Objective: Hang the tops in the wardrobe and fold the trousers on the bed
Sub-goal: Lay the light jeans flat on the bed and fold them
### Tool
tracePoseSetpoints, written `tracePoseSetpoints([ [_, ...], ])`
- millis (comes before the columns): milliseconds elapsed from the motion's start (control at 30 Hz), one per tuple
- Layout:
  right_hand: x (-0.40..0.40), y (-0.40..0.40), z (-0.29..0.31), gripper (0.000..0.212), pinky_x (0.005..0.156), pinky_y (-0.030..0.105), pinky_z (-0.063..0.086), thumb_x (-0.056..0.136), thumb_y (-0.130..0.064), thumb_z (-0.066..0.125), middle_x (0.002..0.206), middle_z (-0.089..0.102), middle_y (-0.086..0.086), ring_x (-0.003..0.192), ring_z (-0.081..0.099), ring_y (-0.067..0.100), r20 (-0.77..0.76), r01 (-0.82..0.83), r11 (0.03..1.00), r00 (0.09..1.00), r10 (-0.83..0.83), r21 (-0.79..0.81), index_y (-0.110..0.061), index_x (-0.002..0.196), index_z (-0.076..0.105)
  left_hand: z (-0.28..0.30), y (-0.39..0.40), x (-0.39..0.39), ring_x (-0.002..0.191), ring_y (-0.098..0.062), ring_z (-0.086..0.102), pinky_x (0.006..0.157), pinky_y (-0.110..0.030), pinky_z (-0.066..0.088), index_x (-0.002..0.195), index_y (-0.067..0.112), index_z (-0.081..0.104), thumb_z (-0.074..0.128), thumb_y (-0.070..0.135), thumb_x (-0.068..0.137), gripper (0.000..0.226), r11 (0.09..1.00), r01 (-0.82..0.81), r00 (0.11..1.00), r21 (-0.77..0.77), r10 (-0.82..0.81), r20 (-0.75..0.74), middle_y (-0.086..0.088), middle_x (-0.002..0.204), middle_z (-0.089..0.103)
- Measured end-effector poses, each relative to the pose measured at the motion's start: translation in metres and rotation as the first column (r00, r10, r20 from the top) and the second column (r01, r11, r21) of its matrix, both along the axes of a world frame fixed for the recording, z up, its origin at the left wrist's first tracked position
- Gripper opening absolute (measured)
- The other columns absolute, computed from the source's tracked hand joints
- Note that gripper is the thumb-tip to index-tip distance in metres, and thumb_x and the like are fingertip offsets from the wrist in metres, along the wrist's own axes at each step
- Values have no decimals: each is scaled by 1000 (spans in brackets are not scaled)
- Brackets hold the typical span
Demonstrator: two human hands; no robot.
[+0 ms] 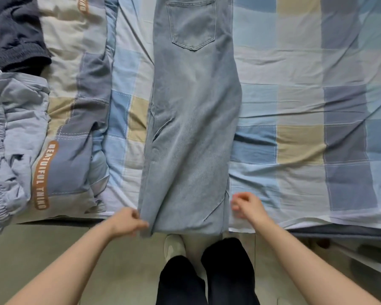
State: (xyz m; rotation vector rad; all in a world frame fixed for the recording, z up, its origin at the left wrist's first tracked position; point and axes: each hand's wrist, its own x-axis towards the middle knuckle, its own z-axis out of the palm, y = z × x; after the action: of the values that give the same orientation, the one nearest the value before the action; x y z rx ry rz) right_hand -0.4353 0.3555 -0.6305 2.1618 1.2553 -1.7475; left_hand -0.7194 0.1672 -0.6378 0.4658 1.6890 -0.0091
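Note:
Light blue jeans (191, 128) lie lengthwise on the bed (295, 106), folded in half along their length, one back pocket up at the far end and the hems at the near edge. My left hand (128, 221) pinches the left corner of the hem between thumb and fingers. My right hand (246, 204) hovers just right of the hem's right corner, fingers curled, and it holds nothing that I can see.
A checked quilt (75, 128) is bunched at the left of the bed. On it lie a dark garment with ribbed cuffs (15, 36) and a grey-blue striped garment (9, 139). My legs in black trousers (207, 274) stand on the floor by the bed edge.

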Motion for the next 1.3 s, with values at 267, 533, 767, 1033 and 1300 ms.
tracePoseSetpoints([
  [267,-76,84,-19,17,74,28,49,94,-29,58,94,60,-1,82,59,14,-176,64,995,983,-49,81,-16,103,54,-11,147,-32,56,-10,61,52,-19,48,99,11,62,62,29,94,19,650,-714,690,260,716,108,-3,75,60],
  [533,-71,121,-32,32,69,34,45,94,-28,56,66,54,11,69,49,23,114,-119,946,990,88,301,-7,69,61,-34,176,-50,84,-17,54,79,-33,49,111,5,64,67,18,89,26,621,-553,590,556,763,-264,-4,90,62],
  [767,-78,87,-15,16,77,36,45,89,-19,60,86,65,10,80,57,24,-56,17,917,998,6,398,-5,94,63,-26,140,-45,60,-11,48,49,-21,40,83,19,61,72,28,86,15,641,-683,670,349,741,-49,1,72,54],
  [1033,-34,16,-13,21,84,29,53,87,-12,64,110,70,10,98,65,21,-52,-303,953,952,302,-5,-4,106,67,-27,54,-2,62,-8,63,44,-13,43,89,11,72,73,18,86,8,816,-539,833,208,553,-11,0,78,73],
  [1300,-9,2,-15,29,53,25,30,90,-10,64,61,41,7,54,36,15,-61,-41,999,997,40,-17,-16,77,39,-34,30,13,57,2,51,45,-7,38,79,10,67,68,14,90,11,775,-463,759,431,597,-259,-2,72,66],
])
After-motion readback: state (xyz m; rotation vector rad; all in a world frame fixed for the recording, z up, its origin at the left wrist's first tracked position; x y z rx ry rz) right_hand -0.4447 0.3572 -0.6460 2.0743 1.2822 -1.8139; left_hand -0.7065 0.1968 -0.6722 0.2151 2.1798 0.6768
